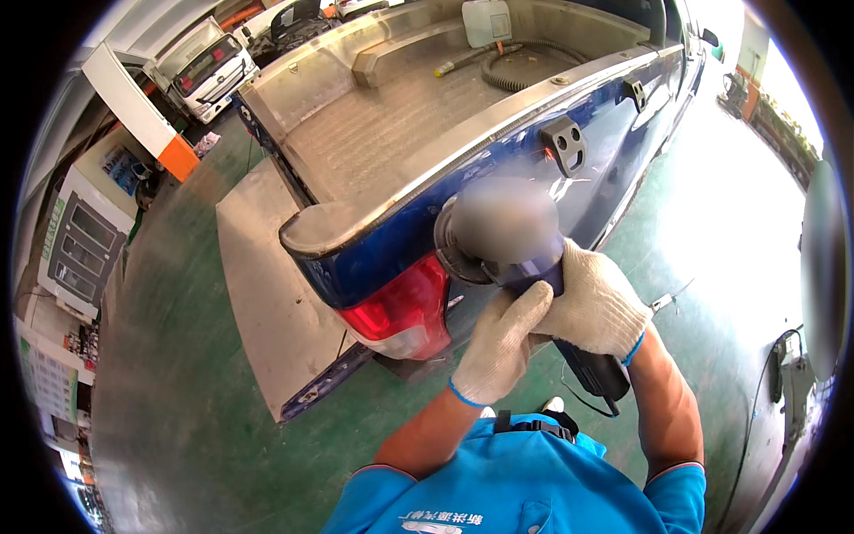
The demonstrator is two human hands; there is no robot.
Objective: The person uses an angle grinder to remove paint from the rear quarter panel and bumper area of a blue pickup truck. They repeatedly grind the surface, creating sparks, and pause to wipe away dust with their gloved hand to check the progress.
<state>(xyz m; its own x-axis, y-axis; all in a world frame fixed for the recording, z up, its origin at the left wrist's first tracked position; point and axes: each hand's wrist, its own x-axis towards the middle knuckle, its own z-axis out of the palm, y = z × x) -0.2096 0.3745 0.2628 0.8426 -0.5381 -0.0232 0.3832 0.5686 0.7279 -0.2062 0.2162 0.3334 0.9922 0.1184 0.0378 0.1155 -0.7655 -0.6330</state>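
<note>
Both my hands wear cream knitted gloves and grip a dark angle grinder (596, 374). My left hand (503, 338) wraps round the lower part of its body, and my right hand (592, 303) holds it higher and to the right. Its round disc (498, 222) is blurred, beside the blue side panel (351, 267) of a pickup's rear corner, above a red tail light (382, 307). A metal plate with holes (565, 147) is fixed higher along the panel, with small orange sparks near it.
The open bed (382, 125) holds a white jug (485, 22) and coiled hose (507, 76). The lowered tailgate (253, 267) juts out left. A white truck (205, 76) stands behind. Equipment with a cable (783, 365) stands at right, and a cord trails from the grinder.
</note>
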